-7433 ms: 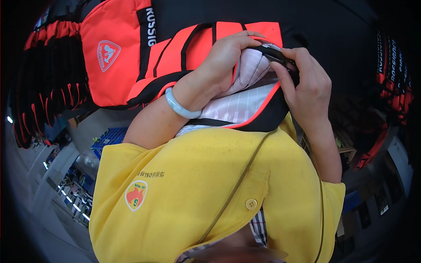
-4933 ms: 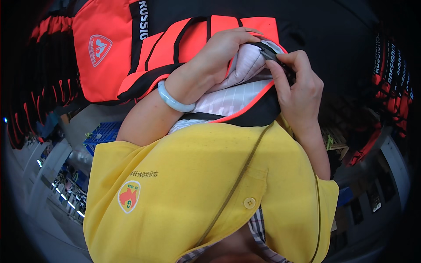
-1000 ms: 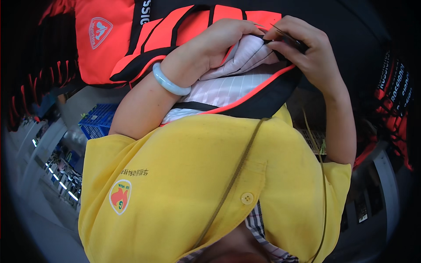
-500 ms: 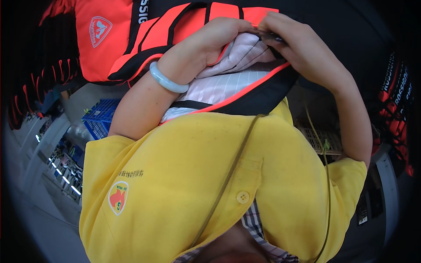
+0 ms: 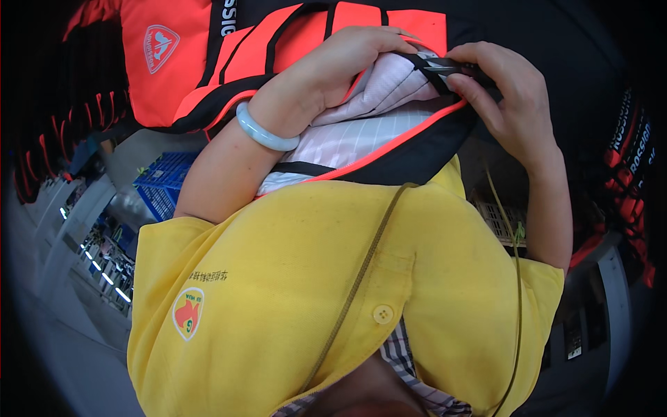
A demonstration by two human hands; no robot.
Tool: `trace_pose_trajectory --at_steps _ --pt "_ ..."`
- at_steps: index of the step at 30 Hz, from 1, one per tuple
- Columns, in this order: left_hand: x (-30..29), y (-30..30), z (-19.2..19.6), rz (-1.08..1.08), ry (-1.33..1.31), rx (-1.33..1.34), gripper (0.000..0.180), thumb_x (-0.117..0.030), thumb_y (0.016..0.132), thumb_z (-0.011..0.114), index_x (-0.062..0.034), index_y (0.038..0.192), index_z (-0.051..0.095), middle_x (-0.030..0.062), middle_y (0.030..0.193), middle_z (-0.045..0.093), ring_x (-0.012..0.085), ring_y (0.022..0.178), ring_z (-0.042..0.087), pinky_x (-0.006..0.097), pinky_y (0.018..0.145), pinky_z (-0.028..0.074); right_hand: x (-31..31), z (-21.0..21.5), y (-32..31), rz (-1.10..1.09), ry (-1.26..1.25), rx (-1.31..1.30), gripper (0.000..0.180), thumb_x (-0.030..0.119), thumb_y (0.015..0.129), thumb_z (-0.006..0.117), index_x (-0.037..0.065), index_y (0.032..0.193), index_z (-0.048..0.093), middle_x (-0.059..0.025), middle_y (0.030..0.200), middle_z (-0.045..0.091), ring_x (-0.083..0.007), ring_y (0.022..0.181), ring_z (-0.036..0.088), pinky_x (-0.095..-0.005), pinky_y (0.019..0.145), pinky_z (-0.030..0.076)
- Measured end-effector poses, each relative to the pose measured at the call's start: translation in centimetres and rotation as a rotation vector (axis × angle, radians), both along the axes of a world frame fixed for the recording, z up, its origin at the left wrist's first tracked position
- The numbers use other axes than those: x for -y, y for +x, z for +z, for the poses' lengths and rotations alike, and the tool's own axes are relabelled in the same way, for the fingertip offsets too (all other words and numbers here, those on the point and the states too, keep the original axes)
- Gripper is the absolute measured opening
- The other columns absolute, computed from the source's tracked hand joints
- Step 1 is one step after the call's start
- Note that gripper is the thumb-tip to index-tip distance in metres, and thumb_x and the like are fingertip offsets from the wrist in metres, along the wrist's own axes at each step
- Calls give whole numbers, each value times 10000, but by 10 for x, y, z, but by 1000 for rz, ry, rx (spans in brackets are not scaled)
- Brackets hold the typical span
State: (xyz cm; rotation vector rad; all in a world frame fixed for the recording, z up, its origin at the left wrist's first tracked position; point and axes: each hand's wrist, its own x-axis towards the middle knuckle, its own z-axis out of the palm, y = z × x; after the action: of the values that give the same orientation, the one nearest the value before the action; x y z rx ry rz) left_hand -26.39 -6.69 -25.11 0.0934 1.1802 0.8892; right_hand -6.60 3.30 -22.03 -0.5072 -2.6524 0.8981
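Observation:
An orange-red and black bag [image 5: 382, 163] lies against my yellow shirt, its opening showing a pale striped lining [image 5: 375, 132]. My left hand [image 5: 365, 47], with a light blue bangle on the wrist, grips the lining's upper edge, its fingertips partly hidden by the fabric. In my right hand [image 5: 511, 80] are small dark thread snips [image 5: 455, 68], pinched between thumb and fingers, with their silver blades pointing left. The blades lie at a black strip [image 5: 431, 75] on the edge of the lining.
Another orange-red bag part [image 5: 160, 76] lies at the upper left, beside a row of black and red pieces [image 5: 76, 118]. A blue crate [image 5: 167, 177] stands below left. More black and red goods [image 5: 629, 153] are at the right, and a pale crate [image 5: 504, 219] sits below.
My right hand has moved right and down, away from my left fingers, and opened out so that the snips' blades show. My left hand has stayed on the lining.

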Motion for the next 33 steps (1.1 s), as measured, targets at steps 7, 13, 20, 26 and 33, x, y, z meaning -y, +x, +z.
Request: trace_pose_trajectory --at_steps 7,13,20,26,33 --pt "1 -2 3 -2 -19 33 213 -92 905 549 16 1047 665 136 1039 671 190 959 650 261 843 518 1 -4 -6 72 100 -57 160 178 824 698 75 906 606 -76 758 621 -250 686 618 -328 630 488" --pt "2 -1 3 -6 -6 23 207 -96 906 550 17 1035 665 129 1028 673 178 956 650 252 837 517 -2 -3 -7 97 71 -36 161 172 815 705 80 893 599 -75 737 604 -247 681 610 -331 621 481" --pt "1 -2 2 -5 -41 88 212 -101 903 548 27 1019 672 141 1019 682 188 914 669 260 803 540 -7 7 -10 151 136 -32 179 116 770 725 42 890 615 -82 765 599 -263 684 586 -334 618 456" --pt "-2 1 7 -25 -81 46 230 -106 906 548 38 1041 666 151 1008 689 202 900 681 270 799 552 -16 17 -18 260 159 -48 161 113 771 718 51 866 604 -69 722 556 -251 657 564 -344 602 440" --pt "0 -1 5 -41 -71 66 277 -125 917 551 41 1124 633 162 1061 678 210 931 681 282 834 549 -17 -1 -12 241 -102 21 132 85 812 687 17 883 599 -71 710 556 -225 644 564 -313 594 435"
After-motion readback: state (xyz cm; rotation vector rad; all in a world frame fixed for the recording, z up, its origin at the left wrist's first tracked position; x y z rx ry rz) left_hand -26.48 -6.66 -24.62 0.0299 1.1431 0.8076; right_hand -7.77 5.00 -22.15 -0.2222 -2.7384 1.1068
